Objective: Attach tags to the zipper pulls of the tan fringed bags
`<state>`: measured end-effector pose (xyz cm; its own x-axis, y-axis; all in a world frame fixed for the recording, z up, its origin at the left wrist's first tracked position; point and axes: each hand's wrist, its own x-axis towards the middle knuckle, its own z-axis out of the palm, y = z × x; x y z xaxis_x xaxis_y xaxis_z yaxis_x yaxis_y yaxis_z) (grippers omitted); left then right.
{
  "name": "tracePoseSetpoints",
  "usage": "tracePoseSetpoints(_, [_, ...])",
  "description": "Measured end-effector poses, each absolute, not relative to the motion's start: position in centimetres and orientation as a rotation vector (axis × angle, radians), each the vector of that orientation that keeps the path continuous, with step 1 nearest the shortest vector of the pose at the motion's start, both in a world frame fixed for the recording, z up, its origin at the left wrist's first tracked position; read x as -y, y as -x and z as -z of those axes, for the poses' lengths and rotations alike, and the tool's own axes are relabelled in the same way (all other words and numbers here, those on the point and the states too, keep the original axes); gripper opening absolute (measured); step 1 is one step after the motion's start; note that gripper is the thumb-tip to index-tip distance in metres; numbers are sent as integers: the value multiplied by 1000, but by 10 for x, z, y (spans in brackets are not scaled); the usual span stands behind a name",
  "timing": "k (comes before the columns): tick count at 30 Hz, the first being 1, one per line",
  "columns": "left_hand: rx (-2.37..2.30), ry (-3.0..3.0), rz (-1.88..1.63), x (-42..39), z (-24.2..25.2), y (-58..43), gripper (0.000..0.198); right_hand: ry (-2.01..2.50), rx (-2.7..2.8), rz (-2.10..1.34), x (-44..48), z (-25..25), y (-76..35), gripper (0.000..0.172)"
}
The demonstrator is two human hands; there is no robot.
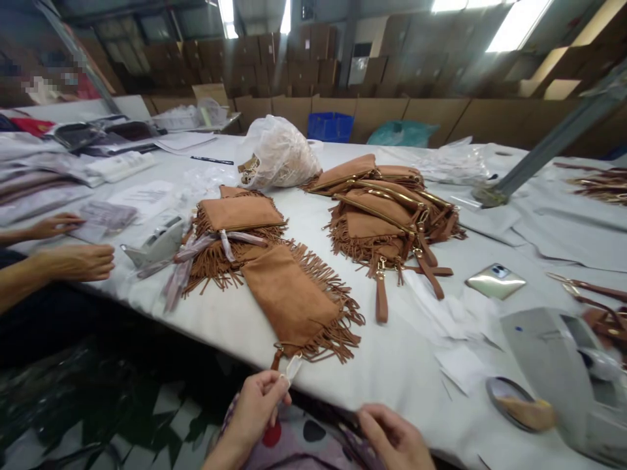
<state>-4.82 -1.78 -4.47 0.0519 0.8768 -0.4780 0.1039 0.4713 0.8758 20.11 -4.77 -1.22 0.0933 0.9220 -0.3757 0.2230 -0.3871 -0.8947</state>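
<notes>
Up close: a tan suede fringed pouch (298, 303) lies flat at the near edge of the white-covered bench (401, 365).
Left hand (257, 408): pinched narrow on a small white tag (292, 367) at the pouch's brass ring corner.
Right hand (394, 434): loosely curled just below the bench edge; whether it holds anything cannot be told.
Doing it well: probably keep the tag taut and the fringe clear of the ring.
Nearby: a heap of matching fringed bags (386, 209); a co-worker's hands (73, 261) at far left.

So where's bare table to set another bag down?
Bare cloth lies between the flat fringed bag and the pile of fringed bags, and beyond the pile toward the metal post. Paper scraps, a phone and a tape dispenser crowd the right.
</notes>
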Motion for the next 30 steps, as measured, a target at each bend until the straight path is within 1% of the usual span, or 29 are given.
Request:
tracePoseSetpoints(3, [-1460, -1026, -769, 20, 44, 46, 39, 1462, 1202, -1551, 24, 10, -138, 37])
tracePoseSetpoints(6, [-1475, -1179, -803, 22, 40, 45, 34, 1351, 1248, -1635, 8, 17, -110, 36])
tracePoseSetpoints(8, [-1478, -1277, -816, 22, 35, 46, 31, 1361, 1278, -1641, 1, 25, -102, 36])
tracePoseSetpoints(13, [-1491, -1394, -768, 24, 24, 51, 28, 1544, 1258, -1608, -5, 41, -94, 35])
tracePoseSetpoints(17, [-1464, -1406, -766, 23, 20, 54, 29, 1634, 1247, -1652, -10, 46, -92, 34])
tracePoseSetpoints(20, [-1440, -1329, -822, 23, 26, 53, 33, 1653, 1230, -1685, -11, 46, -92, 39])
tracePoseSetpoints(22, [-1391, -1199, -860, 23, 33, 53, 35, 1630, 1158, -1746, -10, 46, -92, 39])
tracePoseSetpoints(26, [-1218, -887, -882, 21, 47, 53, 39, 1438, 932, -1914, -7, 45, -92, 39])
tracePoseSetpoints(30, [-1158, -704, -876, 19, 50, 53, 37, 1373, 947, -1853, -5, 48, -88, 43])
